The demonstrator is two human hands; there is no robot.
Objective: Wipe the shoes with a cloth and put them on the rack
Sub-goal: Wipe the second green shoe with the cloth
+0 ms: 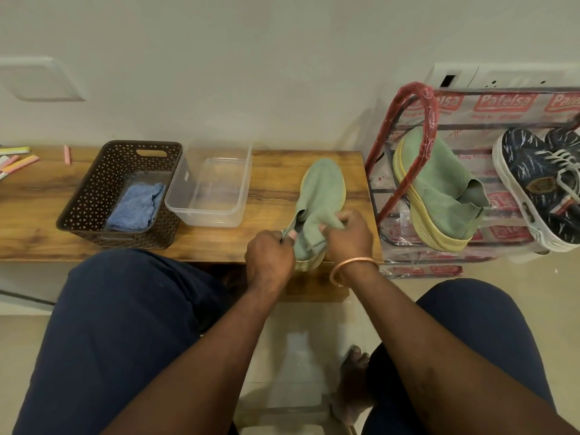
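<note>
A green slip-on shoe (321,196) with a yellow sole lies on the wooden table (273,171), toe pointing away from me. My left hand (270,257) pinches the heel tab of the shoe's collar. My right hand (348,237) grips the collar's right side. The blue cloth (136,207) lies folded in the brown perforated basket (103,183) at the left, away from both hands. On the rack (405,120) at the right rest the matching green shoe (436,186) and a pair of dark patterned sneakers (539,186).
A clear plastic tub (216,211) stands between the basket and the shoe. Coloured chalk sticks (18,163) lie at the table's far left. The rack is wrapped in printed plastic. My knees sit close to the table's front edge, with a foot on the floor below.
</note>
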